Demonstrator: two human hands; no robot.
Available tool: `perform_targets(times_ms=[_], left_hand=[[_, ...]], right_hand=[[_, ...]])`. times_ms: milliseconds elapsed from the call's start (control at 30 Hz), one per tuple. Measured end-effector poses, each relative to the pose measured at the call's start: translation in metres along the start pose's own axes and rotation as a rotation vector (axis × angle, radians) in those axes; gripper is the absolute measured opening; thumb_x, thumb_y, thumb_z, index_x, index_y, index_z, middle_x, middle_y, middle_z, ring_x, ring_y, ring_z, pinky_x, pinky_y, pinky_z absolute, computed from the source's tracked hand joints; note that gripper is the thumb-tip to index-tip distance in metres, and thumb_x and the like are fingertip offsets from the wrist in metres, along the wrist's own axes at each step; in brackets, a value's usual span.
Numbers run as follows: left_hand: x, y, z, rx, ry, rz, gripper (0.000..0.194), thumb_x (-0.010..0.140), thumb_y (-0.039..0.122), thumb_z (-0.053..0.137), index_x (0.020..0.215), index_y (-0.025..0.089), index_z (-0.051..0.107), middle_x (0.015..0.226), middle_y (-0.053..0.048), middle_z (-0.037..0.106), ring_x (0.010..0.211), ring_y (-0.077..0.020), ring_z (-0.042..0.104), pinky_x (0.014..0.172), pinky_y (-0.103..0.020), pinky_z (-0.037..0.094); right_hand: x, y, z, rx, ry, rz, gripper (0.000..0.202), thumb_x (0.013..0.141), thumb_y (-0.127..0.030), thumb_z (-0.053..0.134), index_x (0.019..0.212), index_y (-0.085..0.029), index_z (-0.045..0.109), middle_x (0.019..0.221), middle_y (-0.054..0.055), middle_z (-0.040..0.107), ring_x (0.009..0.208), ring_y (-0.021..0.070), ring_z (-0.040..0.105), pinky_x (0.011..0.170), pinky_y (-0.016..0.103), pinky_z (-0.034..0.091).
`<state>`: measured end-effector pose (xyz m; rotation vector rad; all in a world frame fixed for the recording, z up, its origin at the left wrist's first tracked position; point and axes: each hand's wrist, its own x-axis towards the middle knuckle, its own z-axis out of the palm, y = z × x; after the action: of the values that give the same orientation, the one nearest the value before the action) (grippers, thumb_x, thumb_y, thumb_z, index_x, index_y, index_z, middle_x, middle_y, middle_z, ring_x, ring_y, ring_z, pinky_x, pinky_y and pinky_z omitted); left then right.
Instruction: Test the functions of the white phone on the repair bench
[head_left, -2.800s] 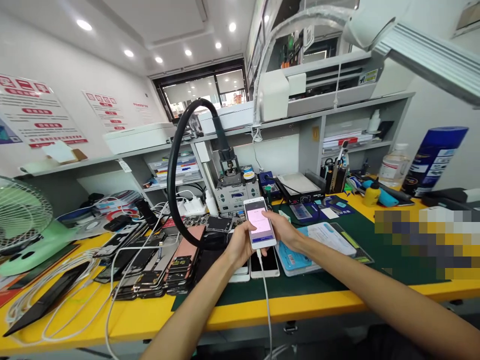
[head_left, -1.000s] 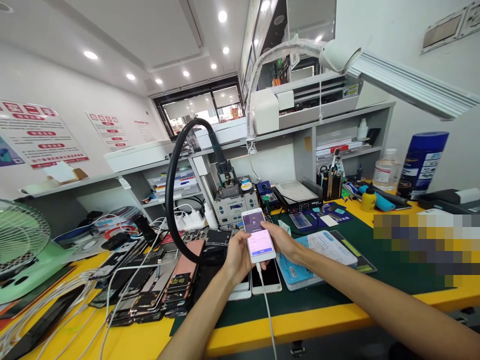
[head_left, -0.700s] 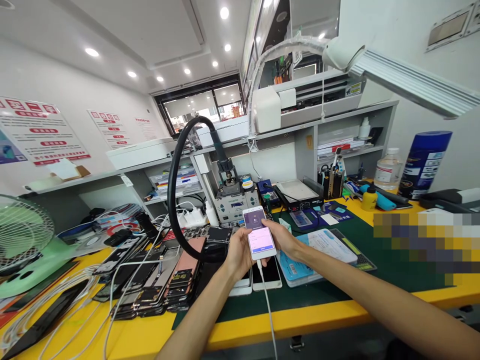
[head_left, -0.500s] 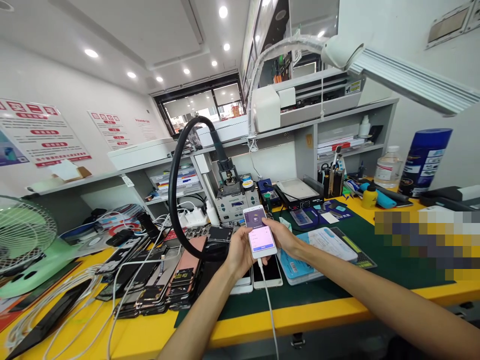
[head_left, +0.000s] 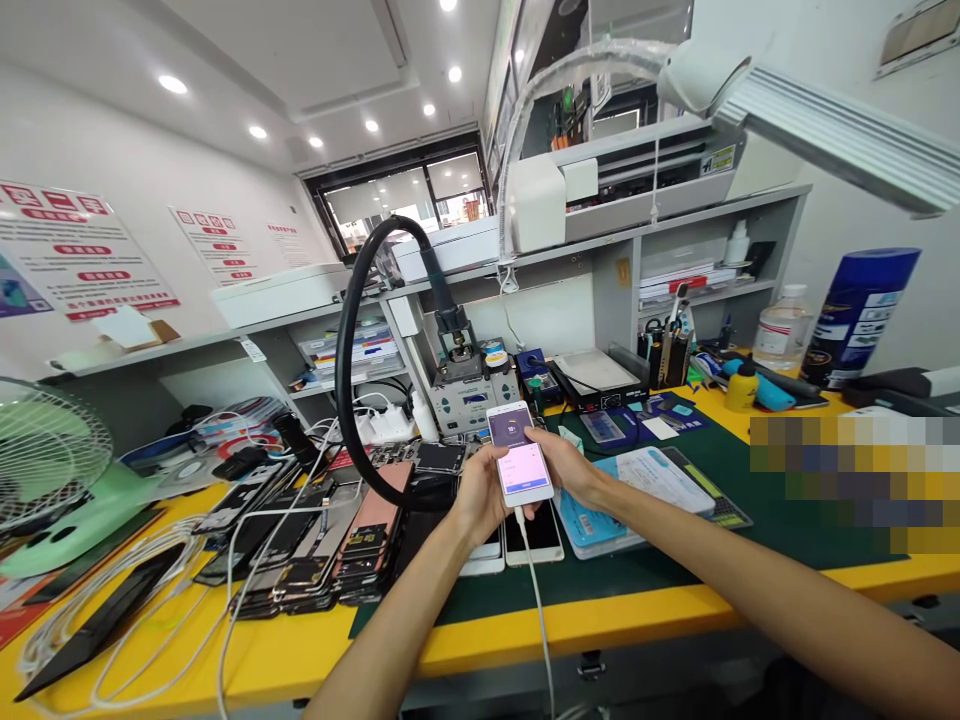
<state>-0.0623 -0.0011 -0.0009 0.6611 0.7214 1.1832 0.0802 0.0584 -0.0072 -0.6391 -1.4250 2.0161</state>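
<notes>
A white phone [head_left: 523, 470] with a lit purple and white screen is held upright in the middle of the view. My left hand [head_left: 480, 492] grips its left side, the thumb at the screen's edge. On the other side, my right hand [head_left: 562, 468] holds the phone's right edge, its thumb near the upper part of the screen. A white cable [head_left: 534, 590] is plugged into the phone's bottom end and hangs down over the table edge. Beneath the hands, another phone [head_left: 555, 540] with a dark screen lies on the green mat [head_left: 622, 590].
Stacked phone parts [head_left: 367, 555] and white cables lie on the left, beside a green fan [head_left: 82, 500]. Behind the hands stands a grey machine [head_left: 476, 400] with a black hose [head_left: 345, 370]. A blue and clear plastic case [head_left: 637, 490] sits right of the phones.
The camera view has shifted slightly. Both hands still hold the phone, and its screen looks much the same.
</notes>
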Motion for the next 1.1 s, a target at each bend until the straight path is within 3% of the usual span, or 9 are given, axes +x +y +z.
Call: perform_targets(times_ms=[400,833,1100], left_hand=[[0.0014,-0.0012,-0.0022,0.047,-0.015,0.008,0.049,0.084,0.031,0.048,0.125,0.005,0.054,0.085,-0.016,0.07,0.062,-0.0262,0.067,0.041,-0.031,0.051],[0.0011,-0.0019,-0.0019,0.054,-0.011,0.028,0.043,0.092,0.039,0.048,0.119,0.007,0.058,0.077,-0.013,0.069,0.051,-0.0221,0.064,0.041,-0.032,0.052],[-0.0011,-0.0005,0.0023,0.047,0.009,0.015,0.051,0.095,0.044,0.042,0.128,0.007,0.054,0.082,-0.015,0.07,0.056,-0.0263,0.066,0.038,-0.035,0.052]], right_hand=[[0.0003,-0.002,0.0029,0.005,0.039,0.003,0.041,0.098,-0.047,0.038,0.116,-0.015,0.056,0.071,0.006,0.073,0.046,0.0225,0.066,0.04,0.036,0.055],[0.0008,0.0007,0.0008,0.009,0.038,0.01,0.043,0.098,-0.049,0.04,0.112,-0.013,0.059,0.068,0.007,0.072,0.047,0.0215,0.065,0.041,0.033,0.054],[0.0038,0.0035,-0.0031,0.012,0.033,0.005,0.043,0.098,-0.049,0.04,0.115,-0.014,0.058,0.07,0.007,0.072,0.048,0.0212,0.064,0.04,0.032,0.052]])
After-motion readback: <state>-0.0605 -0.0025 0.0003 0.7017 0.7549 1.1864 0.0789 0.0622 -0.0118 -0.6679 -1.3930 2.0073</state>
